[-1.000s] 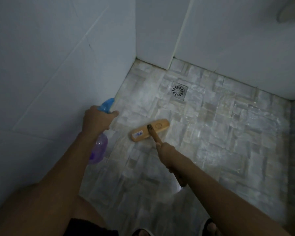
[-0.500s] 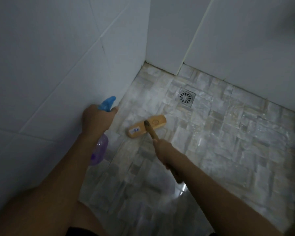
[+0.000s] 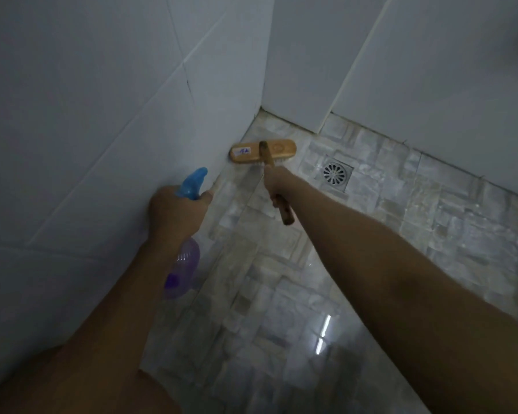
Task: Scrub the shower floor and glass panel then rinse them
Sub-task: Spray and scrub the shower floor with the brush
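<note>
We are in a bathroom shower stall; large pale wall tiles (image 3: 102, 100) rise left of and beyond our right hand (image 3: 277, 182), which grips the scrub brush (image 3: 281, 148) handle, and they meet in a corner just past the brush head; a square metal floor drain (image 3: 335, 173) sits just right of that grip; the stone-patterned floor tiles (image 3: 281, 294) below it gleam wet.

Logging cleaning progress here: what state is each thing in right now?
Scrub brush: bristles down on the floor, head at the left wall's base.
Spray bottle: held off the floor, nozzle pointing forward.
Left hand: grips the spray bottle's neck.
Right hand: grips the brush handle.
Shower floor: wet, glossy.
Drain: grate in place, uncovered.
</note>
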`<state>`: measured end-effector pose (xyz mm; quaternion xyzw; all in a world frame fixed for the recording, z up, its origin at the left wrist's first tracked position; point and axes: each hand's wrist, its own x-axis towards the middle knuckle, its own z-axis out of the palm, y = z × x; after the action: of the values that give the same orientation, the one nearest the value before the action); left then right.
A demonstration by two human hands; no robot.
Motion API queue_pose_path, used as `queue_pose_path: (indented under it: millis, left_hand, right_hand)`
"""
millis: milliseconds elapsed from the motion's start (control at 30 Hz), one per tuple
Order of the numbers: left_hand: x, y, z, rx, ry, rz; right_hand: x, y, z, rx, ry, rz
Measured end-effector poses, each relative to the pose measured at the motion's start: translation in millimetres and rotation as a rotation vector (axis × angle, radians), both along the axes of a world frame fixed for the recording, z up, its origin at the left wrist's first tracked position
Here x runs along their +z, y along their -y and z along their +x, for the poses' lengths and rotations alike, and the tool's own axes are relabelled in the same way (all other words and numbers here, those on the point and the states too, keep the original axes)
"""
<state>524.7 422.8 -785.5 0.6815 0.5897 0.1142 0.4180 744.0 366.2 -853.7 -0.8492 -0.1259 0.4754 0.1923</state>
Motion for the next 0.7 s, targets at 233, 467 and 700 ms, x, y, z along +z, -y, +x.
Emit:
queue_pose_path:
  millis: [233,467,700]
  left_hand:
    - [-0.3,-0.8,1.4,0.007,0.005,-0.008]
    - [2.0,0.4,3.5,-0.002,0.001,0.006]
    - [5.5,0.1,1.9,-0.006,-0.036,0.032]
  right_hand:
    - [-4.6,50.5,-57.1,0.069,0.063,-0.015]
    - [-10.9,120.3,-119.7,0.121,0.010,-0.022]
    - [-9.2,30.5,-42.0,-0.074,0.029,0.034]
